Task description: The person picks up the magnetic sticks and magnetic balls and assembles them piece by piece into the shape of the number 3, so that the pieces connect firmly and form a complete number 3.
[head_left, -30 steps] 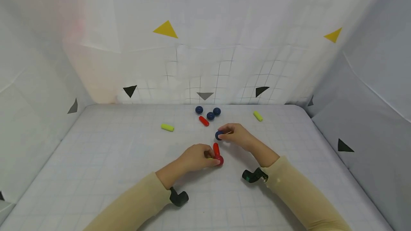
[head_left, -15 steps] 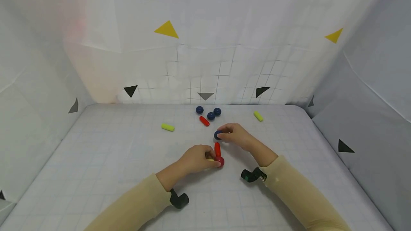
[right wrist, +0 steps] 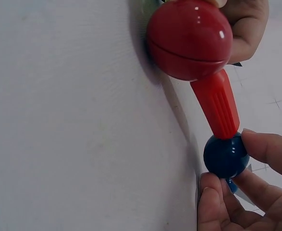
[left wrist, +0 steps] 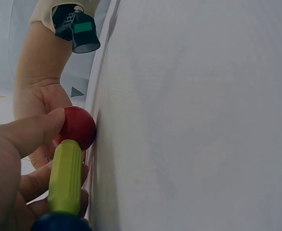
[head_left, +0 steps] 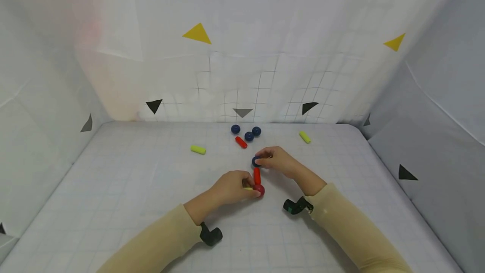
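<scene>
My left hand [head_left: 232,186] pinches a red ball [right wrist: 189,41] between thumb and fingers. A ribbed yellow-green rod [left wrist: 66,178] runs from that ball along the fingers, and a dark blue ball [left wrist: 59,225] shows at its other end in the left wrist view. From the red ball a ribbed red rod [right wrist: 217,108] points away toward my right hand [head_left: 279,161]. Thumb and fingertips of the right hand hold another blue ball [right wrist: 226,156], right at the far end of the red rod. In the head view the left hand covers most of the yellow-green rod.
Beyond the hands lie a loose red rod [head_left: 241,142] and three blue balls, one of them the leftmost ball [head_left: 235,129]. One yellow-green rod [head_left: 198,149] lies at the left, another yellow-green rod [head_left: 305,137] at the right. White sheets wall in the white table [head_left: 125,172].
My right hand has moved slightly left with its blue ball, which now sits at the red rod's end. The red rod has swung slightly; the left hand has barely moved.
</scene>
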Motion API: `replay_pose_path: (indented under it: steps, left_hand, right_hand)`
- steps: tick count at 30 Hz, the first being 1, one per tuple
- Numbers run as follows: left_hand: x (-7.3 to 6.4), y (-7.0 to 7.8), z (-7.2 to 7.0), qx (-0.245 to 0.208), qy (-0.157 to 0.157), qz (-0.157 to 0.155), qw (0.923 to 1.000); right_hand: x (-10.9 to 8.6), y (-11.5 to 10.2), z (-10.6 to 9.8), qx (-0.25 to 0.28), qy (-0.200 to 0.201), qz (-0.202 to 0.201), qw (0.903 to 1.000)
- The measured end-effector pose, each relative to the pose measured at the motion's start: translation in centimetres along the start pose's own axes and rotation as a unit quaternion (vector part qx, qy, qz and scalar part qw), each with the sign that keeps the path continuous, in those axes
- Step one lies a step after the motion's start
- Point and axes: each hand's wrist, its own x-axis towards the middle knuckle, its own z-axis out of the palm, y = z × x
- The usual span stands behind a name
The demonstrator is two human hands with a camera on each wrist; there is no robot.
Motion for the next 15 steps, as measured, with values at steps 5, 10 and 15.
replay_pose_path:
  steps: [5, 10, 15]
  left_hand:
    - [0.11, -0.04, -0.19, -0.002, -0.005, -0.001, 1.0]
    - [0.13, -0.04, -0.35, -0.009, -0.008, -0.002, 0.9999]
    - [0.11, -0.09, -0.32, -0.009, -0.01, -0.001, 0.9999]
  right_hand:
    - [-0.11, -0.06, -0.17, -0.003, -0.017, -0.017, 0.9997]
    - [-0.08, -0.06, -0.19, -0.006, -0.024, -0.023, 0.9994]
    - [-0.04, 0.04, -0.13, -0.003, -0.025, -0.025, 0.9994]
